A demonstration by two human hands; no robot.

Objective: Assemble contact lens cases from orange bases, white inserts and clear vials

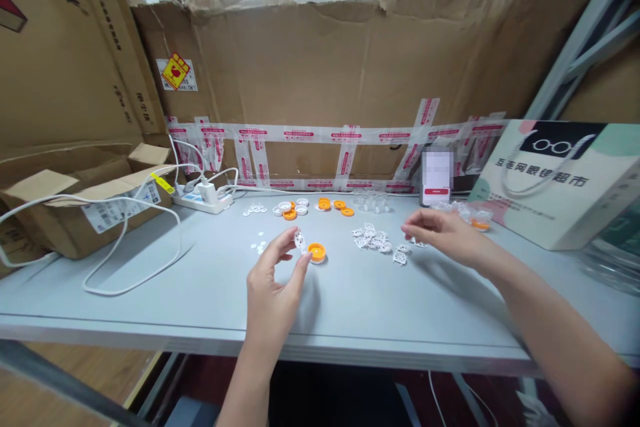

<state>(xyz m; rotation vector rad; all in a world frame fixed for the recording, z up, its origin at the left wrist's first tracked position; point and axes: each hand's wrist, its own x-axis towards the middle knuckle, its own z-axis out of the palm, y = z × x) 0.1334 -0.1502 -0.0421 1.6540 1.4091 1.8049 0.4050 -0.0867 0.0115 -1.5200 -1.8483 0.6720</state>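
My left hand (275, 283) pinches a small white openwork part (300, 241) between thumb and fingers, held up over the table. Just right of its thumb, an orange round cup (317, 253) rests on the tabletop. My right hand (443, 233) reaches in from the right with its fingertips pressed together, low over the table; small white parts lie under it, and what its fingertips hold, if anything, is too small to make out. A pile of white openwork parts (373, 238) lies between the hands.
Orange rings (339, 205), white rings (301, 203) and clear pieces (373, 201) sit farther back on the table (200, 300). A power strip (205, 197), cables and an open carton (85, 207) stand left. A phone (437, 177) and paper bag (555, 180) stand right.
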